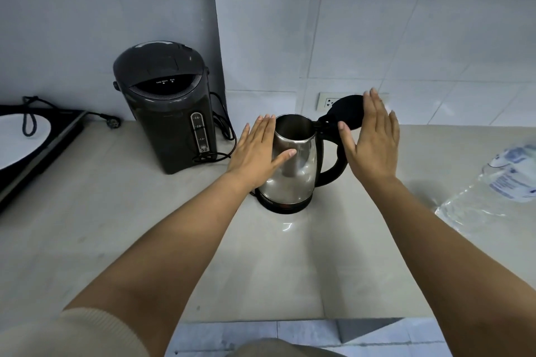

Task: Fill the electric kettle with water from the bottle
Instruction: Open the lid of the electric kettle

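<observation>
Head view: The steel kettle stands on its black base at the middle of the pale desk. Its lid is swung up and back over the black handle, and the mouth is open. I see my left grip, a bare hand, spread flat with straight fingers at the kettle's left flank, the thumb lying across the shiny body. Whether the palm presses the metal I cannot tell. My right grip is likewise wide and flat and holds nothing. It is raised just right of the handle and in front of the lid. The clear bottle, its blue-and-white label showing, is on the desk at the far right edge of the frame, well apart from the kettle and partly cut off. Left of the kettle stands a dark thermo pot, its cord looped beside it. A black cooktop lies at the far left. A wall socket sits on the tiled wall, just left of the raised lid.
</observation>
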`<action>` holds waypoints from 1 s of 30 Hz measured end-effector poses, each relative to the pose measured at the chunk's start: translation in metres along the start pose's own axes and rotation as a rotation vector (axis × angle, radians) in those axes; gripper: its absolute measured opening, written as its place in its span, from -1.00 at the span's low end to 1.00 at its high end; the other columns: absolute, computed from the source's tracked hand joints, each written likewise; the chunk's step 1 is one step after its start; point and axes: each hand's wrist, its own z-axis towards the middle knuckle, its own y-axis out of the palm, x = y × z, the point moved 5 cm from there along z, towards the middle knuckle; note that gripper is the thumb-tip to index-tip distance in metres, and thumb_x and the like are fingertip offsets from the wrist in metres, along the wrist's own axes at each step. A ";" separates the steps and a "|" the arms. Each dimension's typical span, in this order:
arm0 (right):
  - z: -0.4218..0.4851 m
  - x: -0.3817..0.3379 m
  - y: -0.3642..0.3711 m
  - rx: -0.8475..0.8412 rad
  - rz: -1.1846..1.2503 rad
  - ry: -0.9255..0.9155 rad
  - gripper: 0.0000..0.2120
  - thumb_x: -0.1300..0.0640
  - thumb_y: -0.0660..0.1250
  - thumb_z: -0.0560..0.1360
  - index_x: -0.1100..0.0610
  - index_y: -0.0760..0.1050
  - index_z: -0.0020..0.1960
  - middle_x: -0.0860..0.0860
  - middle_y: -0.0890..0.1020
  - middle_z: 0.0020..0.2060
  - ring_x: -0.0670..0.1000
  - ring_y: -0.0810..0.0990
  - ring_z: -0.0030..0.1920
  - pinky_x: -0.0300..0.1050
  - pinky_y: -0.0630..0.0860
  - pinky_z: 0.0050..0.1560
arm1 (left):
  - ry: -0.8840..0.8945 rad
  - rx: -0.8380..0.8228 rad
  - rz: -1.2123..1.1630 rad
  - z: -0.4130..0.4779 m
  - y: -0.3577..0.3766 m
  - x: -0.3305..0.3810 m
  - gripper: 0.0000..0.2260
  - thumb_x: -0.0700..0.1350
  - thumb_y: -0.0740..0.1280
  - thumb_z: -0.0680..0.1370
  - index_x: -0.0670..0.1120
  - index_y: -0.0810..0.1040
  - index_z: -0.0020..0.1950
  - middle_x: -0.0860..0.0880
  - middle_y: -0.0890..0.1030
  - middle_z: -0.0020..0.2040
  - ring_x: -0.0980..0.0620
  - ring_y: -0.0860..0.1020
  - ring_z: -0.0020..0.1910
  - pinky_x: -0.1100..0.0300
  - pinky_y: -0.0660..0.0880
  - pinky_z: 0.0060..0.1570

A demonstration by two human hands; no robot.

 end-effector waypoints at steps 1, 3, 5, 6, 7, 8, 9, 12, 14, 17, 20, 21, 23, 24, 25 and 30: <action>-0.002 0.002 -0.001 0.009 0.029 0.024 -0.35 -0.18 0.08 0.58 0.11 0.02 0.55 0.00 0.11 0.54 -0.05 0.07 0.53 -0.01 -0.07 0.52 | -0.003 0.003 -0.003 0.000 0.001 -0.001 -0.24 0.31 0.02 0.59 -0.12 -0.14 0.60 -0.04 -0.07 0.61 0.08 -0.17 0.56 0.11 -0.24 0.52; -0.007 0.009 -0.002 0.025 0.110 0.094 -0.30 -0.21 0.10 0.56 0.13 -0.02 0.55 0.03 0.09 0.55 -0.05 0.05 0.53 -0.02 -0.07 0.53 | -0.006 0.009 -0.006 0.000 0.002 -0.001 -0.25 0.31 0.02 0.59 -0.12 -0.14 0.60 -0.04 -0.07 0.61 0.08 -0.16 0.57 0.11 -0.22 0.52; -0.017 0.021 0.003 0.014 0.231 0.181 -0.28 -0.22 0.12 0.56 0.14 -0.02 0.55 0.05 0.09 0.54 -0.02 0.06 0.53 0.02 0.01 0.52 | -0.009 0.011 -0.006 0.000 0.002 0.000 -0.25 0.31 0.02 0.59 -0.12 -0.14 0.60 -0.04 -0.06 0.61 0.08 -0.16 0.57 0.12 -0.21 0.52; -0.024 0.026 0.007 -0.003 0.290 0.228 -0.27 -0.22 0.13 0.55 0.14 -0.01 0.54 0.06 0.11 0.54 0.00 0.08 0.53 0.06 0.08 0.51 | -0.011 0.013 -0.006 0.001 0.003 0.000 -0.25 0.31 0.02 0.59 -0.12 -0.14 0.60 -0.04 -0.06 0.61 0.08 -0.15 0.57 0.12 -0.21 0.52; -0.030 0.031 0.012 -0.032 0.335 0.269 -0.27 -0.23 0.14 0.54 0.12 -0.01 0.54 0.06 0.14 0.53 0.01 0.12 0.52 0.09 0.15 0.48 | -0.015 0.015 -0.006 0.001 0.003 0.000 -0.25 0.31 0.02 0.59 -0.12 -0.14 0.60 -0.04 -0.06 0.61 0.08 -0.15 0.57 0.12 -0.21 0.53; -0.035 0.034 0.018 -0.074 0.357 0.299 -0.28 -0.22 0.15 0.53 0.10 0.00 0.53 0.05 0.17 0.51 0.02 0.16 0.50 0.11 0.20 0.46 | -0.019 0.016 -0.006 0.000 0.003 0.000 -0.25 0.31 0.02 0.59 -0.11 -0.14 0.60 -0.04 -0.06 0.61 0.08 -0.15 0.57 0.12 -0.20 0.53; -0.039 0.035 0.024 -0.127 0.358 0.313 -0.30 -0.20 0.16 0.53 0.09 0.02 0.53 0.05 0.20 0.50 0.02 0.20 0.49 0.11 0.24 0.44 | -0.022 0.017 -0.004 0.000 0.004 0.000 -0.25 0.31 0.02 0.59 -0.11 -0.14 0.60 -0.04 -0.06 0.61 0.08 -0.15 0.57 0.12 -0.20 0.53; -0.038 0.028 0.038 -0.256 0.327 0.288 -0.36 -0.09 0.20 0.55 0.10 0.07 0.53 0.05 0.30 0.45 0.06 0.29 0.44 0.04 0.29 0.39 | -0.027 0.024 0.000 0.000 0.004 0.000 -0.25 0.31 0.02 0.59 -0.11 -0.14 0.60 -0.04 -0.07 0.61 0.08 -0.16 0.57 0.12 -0.20 0.53; -0.030 0.022 0.044 -0.289 0.316 0.292 -0.47 -0.01 0.21 0.56 0.09 0.17 0.48 0.07 0.43 0.35 0.11 0.41 0.33 0.03 0.38 0.23 | -0.028 0.026 -0.001 0.001 0.004 0.000 -0.24 0.31 0.02 0.59 -0.11 -0.15 0.60 -0.03 -0.07 0.61 0.09 -0.17 0.57 0.12 -0.20 0.53; -0.023 0.020 0.055 -0.311 0.295 0.364 -0.68 0.05 0.20 0.57 0.11 0.32 0.29 0.11 0.57 0.10 0.19 0.54 0.09 -0.02 0.40 -0.06 | -0.028 0.025 -0.002 0.000 0.005 0.000 -0.24 0.31 0.02 0.59 -0.11 -0.15 0.60 -0.03 -0.07 0.61 0.09 -0.17 0.56 0.11 -0.21 0.53; -0.021 0.022 0.060 -0.307 0.264 0.408 -0.76 0.06 0.19 0.58 0.14 0.33 0.19 0.14 0.59 -0.04 0.22 0.55 -0.02 -0.02 0.37 -0.13 | -0.029 0.028 -0.008 -0.001 0.006 0.001 -0.25 0.31 0.01 0.59 -0.11 -0.15 0.60 -0.03 -0.07 0.61 0.09 -0.17 0.56 0.12 -0.21 0.53; -0.022 0.022 0.060 -0.304 0.247 0.404 -0.76 0.05 0.19 0.58 0.14 0.33 0.19 0.14 0.60 -0.06 0.22 0.55 -0.04 -0.01 0.36 -0.13 | -0.032 0.031 -0.011 -0.002 0.006 0.000 -0.25 0.31 0.00 0.59 -0.11 -0.15 0.60 -0.03 -0.07 0.61 0.09 -0.17 0.56 0.12 -0.21 0.53; -0.022 0.021 0.058 -0.281 0.232 0.396 -0.76 0.05 0.18 0.58 0.13 0.34 0.19 0.13 0.61 -0.07 0.22 0.55 -0.04 -0.02 0.36 -0.13 | -0.030 0.036 -0.019 -0.002 0.005 0.000 -0.26 0.30 0.00 0.59 -0.11 -0.15 0.60 -0.03 -0.07 0.61 0.08 -0.17 0.56 0.12 -0.21 0.53; -0.022 0.020 0.056 -0.263 0.233 0.393 -0.76 0.05 0.18 0.58 0.13 0.35 0.20 0.12 0.61 -0.07 0.22 0.56 -0.04 -0.02 0.36 -0.13 | -0.024 0.041 -0.021 -0.001 0.003 0.000 -0.26 0.30 0.00 0.59 -0.11 -0.15 0.60 -0.03 -0.07 0.61 0.08 -0.17 0.56 0.12 -0.22 0.53; -0.022 0.019 0.053 -0.241 0.240 0.394 -0.76 0.04 0.18 0.58 0.12 0.35 0.20 0.11 0.62 -0.06 0.21 0.56 -0.04 -0.02 0.37 -0.12 | -0.014 0.049 -0.024 -0.001 0.001 0.001 -0.26 0.30 0.00 0.59 -0.11 -0.15 0.60 -0.03 -0.07 0.61 0.09 -0.17 0.56 0.12 -0.22 0.52; -0.020 0.016 0.026 -0.123 0.282 0.450 -0.74 0.01 0.17 0.58 0.07 0.36 0.23 0.08 0.63 -0.02 0.18 0.56 0.00 -0.02 0.39 -0.07 | 0.065 0.144 -0.040 0.003 -0.022 0.018 -0.27 0.27 0.03 0.61 -0.13 -0.14 0.60 -0.05 -0.07 0.60 0.06 -0.17 0.57 0.12 -0.23 0.52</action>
